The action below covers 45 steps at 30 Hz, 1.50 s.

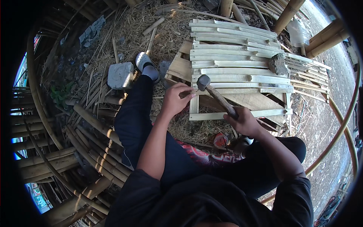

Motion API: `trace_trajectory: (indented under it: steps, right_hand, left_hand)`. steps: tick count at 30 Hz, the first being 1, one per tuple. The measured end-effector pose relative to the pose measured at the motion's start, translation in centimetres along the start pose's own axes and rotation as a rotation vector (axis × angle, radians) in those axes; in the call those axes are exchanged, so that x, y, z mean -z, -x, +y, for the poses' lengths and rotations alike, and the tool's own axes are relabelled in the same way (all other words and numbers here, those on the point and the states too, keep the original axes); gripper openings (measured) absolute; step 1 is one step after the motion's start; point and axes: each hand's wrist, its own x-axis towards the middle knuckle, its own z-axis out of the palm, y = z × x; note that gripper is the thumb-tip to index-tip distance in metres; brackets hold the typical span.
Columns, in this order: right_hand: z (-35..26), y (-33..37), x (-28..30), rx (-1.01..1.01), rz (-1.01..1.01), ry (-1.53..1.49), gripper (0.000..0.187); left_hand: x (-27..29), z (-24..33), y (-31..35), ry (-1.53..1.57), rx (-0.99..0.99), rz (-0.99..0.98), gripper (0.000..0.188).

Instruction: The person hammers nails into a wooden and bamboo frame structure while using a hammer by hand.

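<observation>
My right hand (242, 122) is wrapped round the wooden handle of a hammer (220, 99). The hammer's grey metal head is raised near the left ends of the bamboo slats (234, 72), which lie side by side as a panel in front of me. Beside that head, my left hand (177, 99) has its fingertips pinched together at the panel's left edge. Whatever they hold there is too small to make out. Toward me, a gap between the slats shows a wooden board (242, 103) underneath.
A rough stone (278, 64) rests on the panel's right side. A pale concrete block (120, 75) stands by my shoe at the left. Bamboo poles (99, 160) lie at the lower left, and upright bamboo posts (288, 17) rise at the back. Straw (166, 41) covers the ground.
</observation>
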Motion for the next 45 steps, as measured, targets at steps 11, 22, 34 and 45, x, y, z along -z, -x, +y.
trace_trajectory:
  steps: [11, 22, 34, 45]
  right_hand:
    - [-0.6, 0.5, 2.5, -0.03, 0.051, -0.076, 0.036]
    - [-0.3, 0.1, 3.7, 0.12, 0.299, 0.222, 0.027]
    - [1.8, -3.0, 4.3, 0.208, 0.312, 0.299, 0.044]
    - [-3.4, 3.3, 6.8, -0.402, 0.118, -0.286, 0.055]
  left_hand:
    - [-6.7, 11.4, 4.4, -0.266, -0.233, -0.156, 0.063]
    - [-14.4, 10.0, 3.7, -0.834, -0.094, -0.113, 0.076]
    - [-15.4, 8.9, 3.2, -0.819, -0.097, -0.073, 0.061]
    - [-13.6, 9.5, 3.2, -0.808, -0.104, -0.107, 0.069]
